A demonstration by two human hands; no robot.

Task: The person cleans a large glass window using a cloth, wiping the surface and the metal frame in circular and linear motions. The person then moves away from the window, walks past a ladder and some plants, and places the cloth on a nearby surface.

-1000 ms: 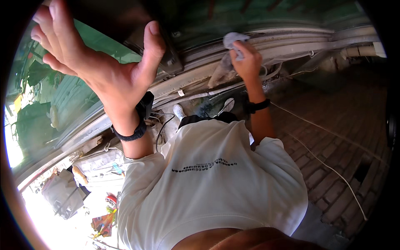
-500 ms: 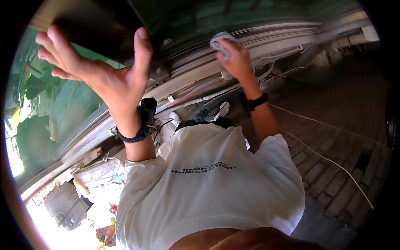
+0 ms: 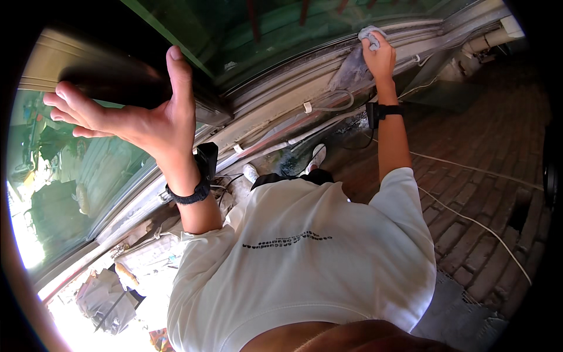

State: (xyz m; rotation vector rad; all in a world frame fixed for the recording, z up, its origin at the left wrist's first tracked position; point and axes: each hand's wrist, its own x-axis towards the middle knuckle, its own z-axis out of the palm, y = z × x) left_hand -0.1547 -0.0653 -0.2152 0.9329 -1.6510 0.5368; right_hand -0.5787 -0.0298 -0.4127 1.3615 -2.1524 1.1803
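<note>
My right hand [image 3: 381, 56] grips a bunched grey cloth [image 3: 372, 36] against the window's sliding track [image 3: 410, 36], toward its right end. Part of the same greyish fabric, or another piece [image 3: 350, 71], hangs below the sill next to the hand; I cannot tell which. Raised on the left, my left hand [image 3: 141, 120] has its fingers spread and thumb up, with nothing in it. It is nearest to the dark window frame post [image 3: 205, 111]; whether the fingers touch the frame or glass is unclear. Each wrist wears a black strap [image 3: 390, 110].
Dark green-tinted glass [image 3: 264, 47] rises beyond the track. Pipes and cables [image 3: 305, 138] run along the wall under the sill. A thin cord [image 3: 475, 220] crosses the brick-patterned floor [image 3: 481, 246] at right. Papers and bags [image 3: 108, 299] lie at lower left.
My right hand has slid the cloth rightward along the track, and the arm is straighter. The hanging grey fabric now shows. My left hand stays spread, shifted slightly left and down.
</note>
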